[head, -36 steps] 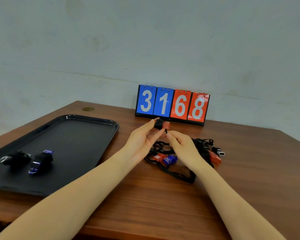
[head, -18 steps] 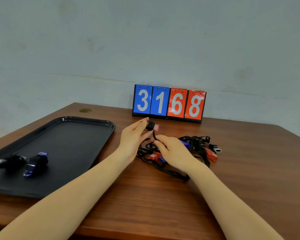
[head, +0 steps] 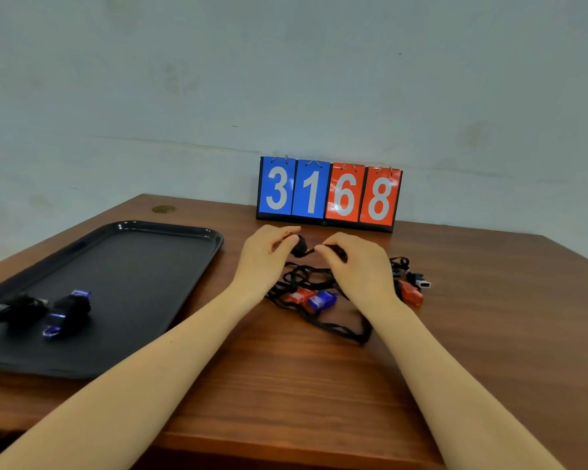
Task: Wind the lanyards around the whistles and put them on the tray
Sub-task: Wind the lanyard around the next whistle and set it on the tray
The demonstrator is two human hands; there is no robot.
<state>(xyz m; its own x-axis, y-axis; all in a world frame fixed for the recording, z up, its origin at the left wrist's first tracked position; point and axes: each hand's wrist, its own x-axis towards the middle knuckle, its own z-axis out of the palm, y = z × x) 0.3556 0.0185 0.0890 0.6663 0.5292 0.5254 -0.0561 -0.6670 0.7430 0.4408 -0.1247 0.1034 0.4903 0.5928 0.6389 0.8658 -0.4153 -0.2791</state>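
Note:
My left hand (head: 263, 257) pinches a red whistle (head: 297, 245) that is mostly wrapped in black lanyard, held above the table. My right hand (head: 357, 266) pinches the loose end of that black lanyard right beside the whistle. Below my hands lies a tangle of black lanyards (head: 319, 300) with a red whistle (head: 299, 295), a blue whistle (head: 323, 299), another red whistle (head: 410, 293) and a black and white whistle (head: 419, 281). On the black tray (head: 143, 266) at the left lie two wound whistles: a blue one (head: 65, 312) and a dark one (head: 14, 310).
A flip scoreboard (head: 330, 195) reading 3168 stands at the back of the wooden table (head: 302, 385), against the wall. A small brass disc (head: 163, 209) sits in the table near the back left corner.
My right hand has swung from below the whistle up to its right side, carrying the lanyard end around it. My left hand has kept its hold and lowered a little.

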